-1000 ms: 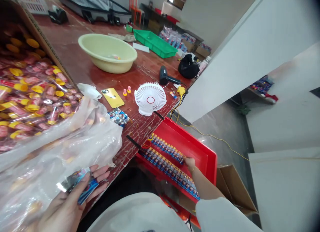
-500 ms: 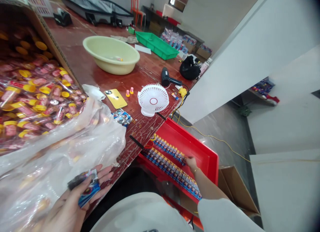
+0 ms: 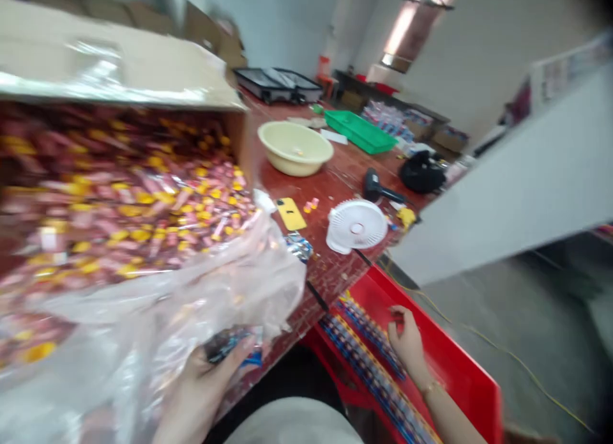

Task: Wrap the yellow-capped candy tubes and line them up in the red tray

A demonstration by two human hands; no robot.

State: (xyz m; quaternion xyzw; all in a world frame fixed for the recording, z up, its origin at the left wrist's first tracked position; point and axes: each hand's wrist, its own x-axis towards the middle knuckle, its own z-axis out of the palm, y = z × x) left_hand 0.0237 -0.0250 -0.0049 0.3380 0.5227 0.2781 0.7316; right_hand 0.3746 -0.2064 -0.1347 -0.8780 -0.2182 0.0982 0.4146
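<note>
My left hand (image 3: 211,377) is closed around a small stack of blue and dark printed packets (image 3: 234,345), over the clear plastic liner at the table's edge. My right hand (image 3: 406,335) hovers over the red tray (image 3: 460,361), fingers loosely bent and apart, with nothing visible in them. Below it, rows of small blue packs with yellow tops (image 3: 368,361) lie side by side in the tray. To my left, a cardboard box (image 3: 119,67) holds a heap of small pink tubes with yellow caps (image 3: 158,201). Motion blur hides the fine print.
On the red-brown table are a white fan (image 3: 357,225), a yellow phone (image 3: 290,214), some foil packets (image 3: 299,246), a pale yellow basin (image 3: 294,150), a green tray (image 3: 361,132) and a black hair dryer (image 3: 378,187). A yellow cable (image 3: 507,351) crosses the floor.
The view has swung left, bringing more of the box into sight. My right hand has come away from the end of the shorter pack row. My left hand still holds its packets.
</note>
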